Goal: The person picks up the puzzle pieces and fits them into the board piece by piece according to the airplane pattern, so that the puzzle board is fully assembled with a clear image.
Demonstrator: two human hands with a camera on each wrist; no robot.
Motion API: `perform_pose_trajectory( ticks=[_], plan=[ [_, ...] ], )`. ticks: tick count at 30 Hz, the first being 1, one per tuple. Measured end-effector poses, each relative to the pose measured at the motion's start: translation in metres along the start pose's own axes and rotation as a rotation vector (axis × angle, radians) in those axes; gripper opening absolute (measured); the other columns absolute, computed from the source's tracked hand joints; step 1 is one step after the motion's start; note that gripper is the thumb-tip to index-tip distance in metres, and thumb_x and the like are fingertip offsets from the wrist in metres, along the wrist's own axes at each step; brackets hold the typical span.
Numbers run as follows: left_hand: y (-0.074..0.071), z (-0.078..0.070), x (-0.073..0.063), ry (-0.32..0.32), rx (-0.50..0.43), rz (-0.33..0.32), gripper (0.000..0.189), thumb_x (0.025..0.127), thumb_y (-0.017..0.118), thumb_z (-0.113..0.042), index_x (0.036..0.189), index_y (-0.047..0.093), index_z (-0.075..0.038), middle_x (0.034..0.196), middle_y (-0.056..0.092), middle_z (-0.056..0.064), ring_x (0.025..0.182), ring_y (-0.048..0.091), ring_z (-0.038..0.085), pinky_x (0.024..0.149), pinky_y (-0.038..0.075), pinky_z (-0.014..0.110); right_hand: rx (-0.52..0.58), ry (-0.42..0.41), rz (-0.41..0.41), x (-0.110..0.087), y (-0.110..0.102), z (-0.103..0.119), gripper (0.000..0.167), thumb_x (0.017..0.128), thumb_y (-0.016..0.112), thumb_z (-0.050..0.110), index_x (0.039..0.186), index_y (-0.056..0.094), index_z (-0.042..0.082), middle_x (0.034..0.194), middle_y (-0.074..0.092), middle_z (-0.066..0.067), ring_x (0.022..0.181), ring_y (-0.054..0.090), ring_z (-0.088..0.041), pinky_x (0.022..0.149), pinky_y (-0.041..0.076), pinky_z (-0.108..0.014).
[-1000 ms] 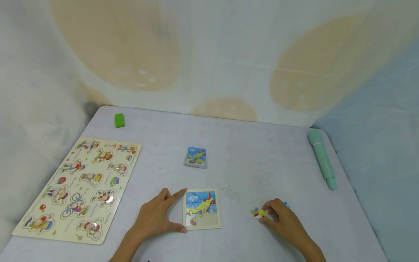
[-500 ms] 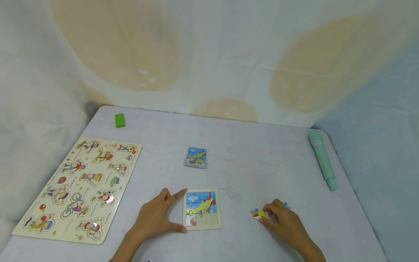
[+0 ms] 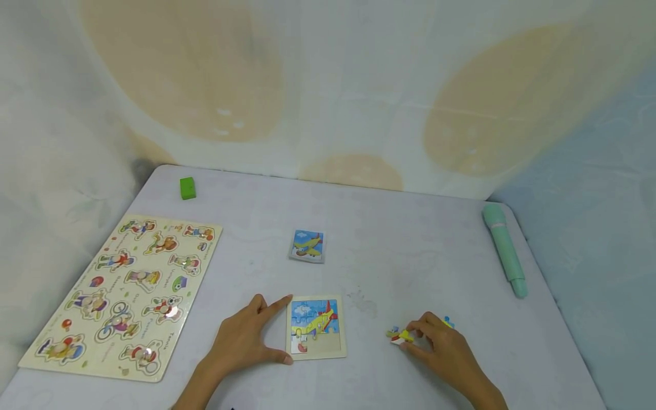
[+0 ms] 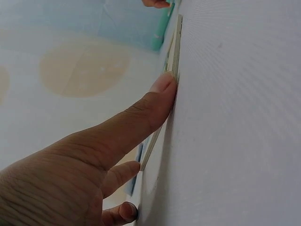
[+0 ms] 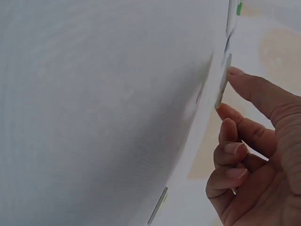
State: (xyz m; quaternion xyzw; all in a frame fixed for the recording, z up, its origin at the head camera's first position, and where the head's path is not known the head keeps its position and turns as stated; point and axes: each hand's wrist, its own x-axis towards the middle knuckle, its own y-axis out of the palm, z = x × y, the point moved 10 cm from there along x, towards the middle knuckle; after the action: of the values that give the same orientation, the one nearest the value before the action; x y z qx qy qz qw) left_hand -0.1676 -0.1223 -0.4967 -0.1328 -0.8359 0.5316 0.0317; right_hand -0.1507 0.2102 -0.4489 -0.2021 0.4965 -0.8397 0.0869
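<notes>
A small square jigsaw tray point(image 3: 316, 352) lies before me, its upper part filled with a yellow airplane picture and its lower right bare. My left hand point(image 3: 245, 341) touches the tray's two left corners with spread, straight index finger and thumb. In the left wrist view, the thumb point(image 4: 162, 87) rests along the tray's edge. My right hand point(image 3: 445, 348), right of the tray, pinches a jigsaw piece point(image 3: 400, 336) coloured yellow, red and white; whether it is one piece or several joined cannot be told. The right wrist view shows its thin edge point(image 5: 223, 84) between thumb and index finger.
Partly behind the right hand lies a blue and yellow piece point(image 3: 448, 322). An airplane picture card point(image 3: 307, 246) sits beyond the tray. A large sports figure puzzle board point(image 3: 171, 347) is at left, a green block point(image 3: 187, 188) at back left, a mint-green microphone-shaped toy point(image 3: 505, 250) at right.
My right hand has shifted slightly left with the pinched piece, uncovering more of the blue and yellow piece behind it. The left hand and tray have stayed put.
</notes>
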Motion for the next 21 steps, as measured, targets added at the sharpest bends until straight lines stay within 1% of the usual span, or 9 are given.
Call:
perform_pose_trajectory(
  ticks=[4, 10, 14, 21],
  plan=[
    [0.000, 0.000, 0.000, 0.000, 0.000, 0.000, 0.109, 0.048, 0.083, -0.074, 0.146, 0.047, -0.041, 0.090, 0.033, -0.009, 0.064, 0.032, 0.005, 0.052, 0.027, 0.020, 0.010, -0.018, -0.012, 0.002, -0.001, 0.007, 0.029, 0.068, 0.090, 0.021, 0.090, 0.071, 0.019, 0.082, 0.049, 0.017, 0.063, 0.034, 0.007, 0.052, 0.034, -0.014],
    [0.000, 0.000, 0.000, -0.004, -0.006, -0.001, 0.109, 0.047, 0.084, -0.073, 0.146, 0.048, -0.041, 0.091, 0.033, -0.009, 0.065, 0.033, 0.004, 0.052, 0.027, 0.020, 0.033, -0.080, -0.028, 0.006, 0.000, 0.022, 0.031, 0.067, 0.090, 0.017, 0.091, 0.070, 0.019, 0.084, 0.050, 0.016, 0.064, 0.035, 0.007, 0.052, 0.031, -0.009],
    [0.000, 0.000, 0.000, -0.004, -0.005, 0.000, 0.109, 0.047, 0.084, -0.073, 0.145, 0.048, -0.041, 0.091, 0.033, -0.009, 0.065, 0.033, 0.005, 0.052, 0.027, 0.020, 0.045, -0.113, -0.025, 0.011, 0.003, 0.033, 0.031, 0.067, 0.090, 0.015, 0.091, 0.070, 0.018, 0.084, 0.052, 0.014, 0.063, 0.037, 0.006, 0.053, 0.030, -0.007],
    [0.001, 0.001, 0.000, -0.005, -0.011, -0.004, 0.109, 0.047, 0.084, -0.073, 0.145, 0.047, -0.042, 0.091, 0.033, -0.009, 0.065, 0.032, 0.005, 0.052, 0.027, 0.020, 0.065, -0.108, 0.020, 0.017, 0.011, 0.046, 0.031, 0.068, 0.090, 0.016, 0.091, 0.070, 0.020, 0.085, 0.052, 0.014, 0.063, 0.040, 0.003, 0.054, 0.034, -0.011]
  ],
)
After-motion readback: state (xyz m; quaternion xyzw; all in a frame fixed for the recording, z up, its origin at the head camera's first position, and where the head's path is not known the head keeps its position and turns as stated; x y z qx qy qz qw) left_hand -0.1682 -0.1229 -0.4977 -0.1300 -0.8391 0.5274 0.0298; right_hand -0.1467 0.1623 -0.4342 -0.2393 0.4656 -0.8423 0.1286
